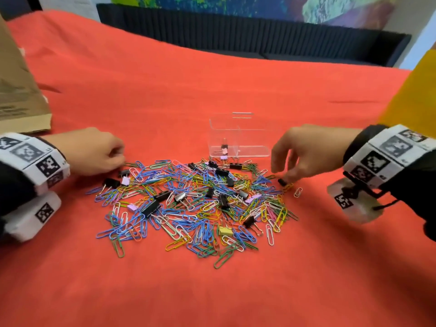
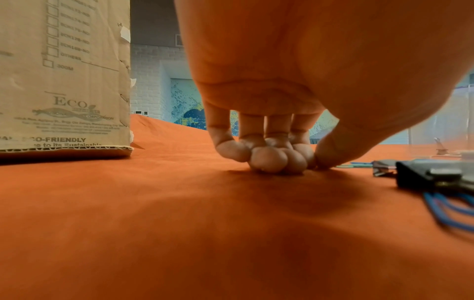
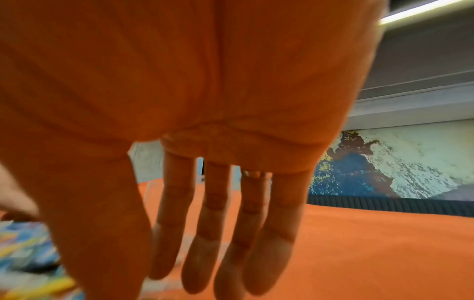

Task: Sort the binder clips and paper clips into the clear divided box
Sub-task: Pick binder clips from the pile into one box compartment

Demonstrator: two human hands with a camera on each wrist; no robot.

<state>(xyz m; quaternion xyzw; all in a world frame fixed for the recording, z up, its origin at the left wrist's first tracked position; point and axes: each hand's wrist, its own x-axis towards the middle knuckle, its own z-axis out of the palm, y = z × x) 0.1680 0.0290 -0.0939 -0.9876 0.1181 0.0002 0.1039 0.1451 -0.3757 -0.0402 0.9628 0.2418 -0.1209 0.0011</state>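
Paper clips (image 1: 188,208) and binder clips (image 1: 151,207) lie mixed in 1 heap at the middle of the tablecloth (image 1: 212,291). Just behind the heap stands the divided box (image 1: 238,138), with 1 binder clip (image 1: 224,147) in its left compartment (maybe a 2nd, hard to tell). The left hand (image 1: 94,149) rests on the cloth at the heap's left edge, the right hand (image 1: 306,152) hangs over its right edge. A cardboard box (image 1: 18,86) sits far left, behind the left hand.

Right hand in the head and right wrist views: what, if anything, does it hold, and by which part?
Nothing: the right hand reaches with straight fingers toward a small black binder clip, not yet gripping it.
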